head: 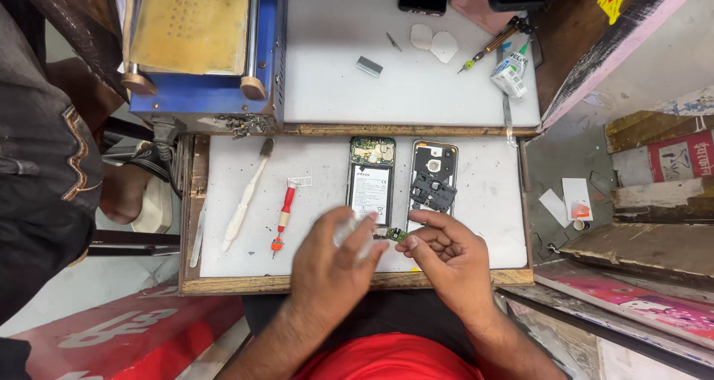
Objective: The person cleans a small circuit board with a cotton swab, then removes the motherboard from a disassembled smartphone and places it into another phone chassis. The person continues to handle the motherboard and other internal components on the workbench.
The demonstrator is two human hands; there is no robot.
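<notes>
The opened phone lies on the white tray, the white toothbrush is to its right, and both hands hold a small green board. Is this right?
Not quite. In the head view the white toothbrush lies left of the opened phone, not right. The rest holds: both lie on the white tray, and the left hand and right hand hold the small green board.

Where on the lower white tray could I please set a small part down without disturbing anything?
The tray is bare right of the phone frame, up to its right edge. A narrower bare strip lies between the red screwdriver and the opened phone. It is crowded at front centre, where the left hand and right hand meet.
</notes>
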